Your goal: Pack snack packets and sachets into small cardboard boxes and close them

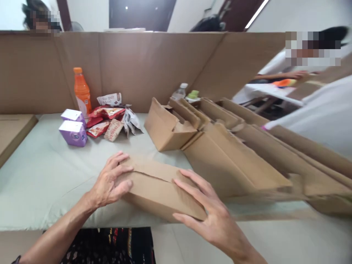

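Observation:
A small brown cardboard box (155, 189) sits on the cloth-covered table in front of me, its top flaps folded over with a narrow seam between them. My left hand (112, 179) holds its left end, fingers over the top edge and thumb along the near flap. At the opposite end, my right hand (205, 205) grips the box, its fingers on top and the thumb against the near side. The inside of the box is hidden under the flaps.
Purple cartons (73, 133), an orange bottle (82, 90) and several snack packets (107, 113) stand at the back left. Open cardboard boxes (220, 154) crowd the right side. Behind runs a cardboard wall (143, 69); a person's hand (298, 74) shows beyond it at right.

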{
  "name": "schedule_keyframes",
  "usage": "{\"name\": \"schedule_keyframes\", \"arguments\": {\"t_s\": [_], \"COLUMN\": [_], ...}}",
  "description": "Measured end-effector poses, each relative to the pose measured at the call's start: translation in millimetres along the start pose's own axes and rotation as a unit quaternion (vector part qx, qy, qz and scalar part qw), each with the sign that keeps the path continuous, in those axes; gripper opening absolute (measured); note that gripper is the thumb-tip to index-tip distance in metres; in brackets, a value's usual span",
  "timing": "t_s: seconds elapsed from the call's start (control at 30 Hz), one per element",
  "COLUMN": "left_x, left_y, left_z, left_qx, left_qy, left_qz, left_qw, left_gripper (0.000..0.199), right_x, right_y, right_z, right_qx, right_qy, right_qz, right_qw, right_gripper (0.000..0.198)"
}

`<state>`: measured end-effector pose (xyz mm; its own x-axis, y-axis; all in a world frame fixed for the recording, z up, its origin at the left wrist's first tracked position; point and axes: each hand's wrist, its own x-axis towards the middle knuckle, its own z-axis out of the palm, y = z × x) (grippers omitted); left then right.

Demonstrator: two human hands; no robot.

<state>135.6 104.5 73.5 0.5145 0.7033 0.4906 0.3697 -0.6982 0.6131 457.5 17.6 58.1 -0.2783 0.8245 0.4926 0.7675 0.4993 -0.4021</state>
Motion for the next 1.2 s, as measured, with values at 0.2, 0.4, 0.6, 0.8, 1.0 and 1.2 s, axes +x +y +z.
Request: {"name": "schedule_keyframes", "arguments": {"t_s": [0.2, 0.4, 0.6, 0.8, 1.0, 1.2], "left_x": [-4, -22, -77, -135, -186, -206], "left_y": [-18, -23, -20, -26, -10, -29], "left_z": [-19, -18, -75, -147, -187, -211], "left_qx": [-0.104, -0.065, 0.089, 0.262, 0.384, 0.486], "left_qy": [-0.145, -0.095, 0.011, 0.133, 0.253, 0.393], "left_qz": [-0.038, 0.003, -0.024, -0.105, -0.176, -0.191], "left_qw": [0.983, 0.993, 0.996, 0.950, 0.870, 0.756], "left_gripper": [0.079, 0.084, 0.056, 0.038, 0.036, 0.044], "right_x": [-3, 11, 78, 166, 203, 175], "right_y": [11, 23, -26, -74, -130, -129], "right_z": [7, 14, 45, 132, 217, 284], "right_qx": [-0.007, 0.030, 0.165, 0.293, 0.366, 0.318], "right_qy": [0.008, -0.023, -0.113, -0.145, -0.112, -0.180], "right_qz": [-0.019, -0.019, -0.051, -0.094, -0.069, -0.037], "right_qw": [1.000, 0.999, 0.979, 0.941, 0.921, 0.930], "right_gripper": [0.055, 0.056, 0.072, 0.080, 0.088, 0.058]}}
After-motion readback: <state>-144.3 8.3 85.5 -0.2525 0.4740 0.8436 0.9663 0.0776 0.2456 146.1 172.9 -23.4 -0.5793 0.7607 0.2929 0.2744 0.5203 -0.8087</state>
